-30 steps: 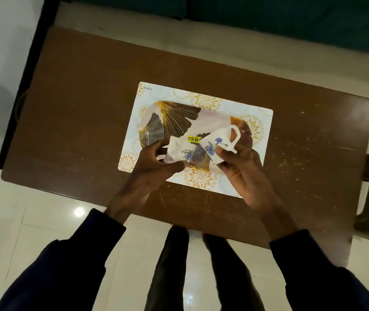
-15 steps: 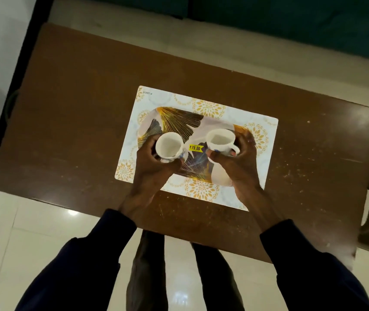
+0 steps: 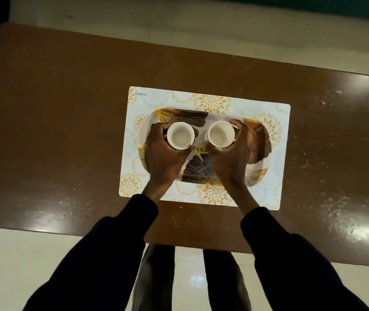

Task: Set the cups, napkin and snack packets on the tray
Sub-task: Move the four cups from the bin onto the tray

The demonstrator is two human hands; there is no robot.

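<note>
Table (image 3: pixel 66 131), brown, bearing a patterned mat (image 3: pixel 277 176). Tray (image 3: pixel 257 140) on the mat (price sticker (image 3: pixel 202 150) mid-tray). Cups: left cup (image 3: pixel 180 135) wrapped in my left hand (image 3: pixel 163 158), right cup (image 3: pixel 221 134) wrapped in my right hand (image 3: pixel 230 160), both upright over the tray, side by side, apart. I should lower them level and loosen my fingers only once they sit flat. Napkin, snack packets: not in sight.

A rectangular patterned placemat (image 3: pixel 277 153) lies on the brown wooden table (image 3: pixel 66 131), and an oval leaf-printed tray (image 3: pixel 257 140) rests on it. Over the tray's far half, two upright white cups sit side by side, the left cup (image 3: pixel 180 135) in the left hand (image 3: pixel 163 158), the right cup (image 3: pixel 220 134) in the right hand (image 3: pixel 230 160).
</note>
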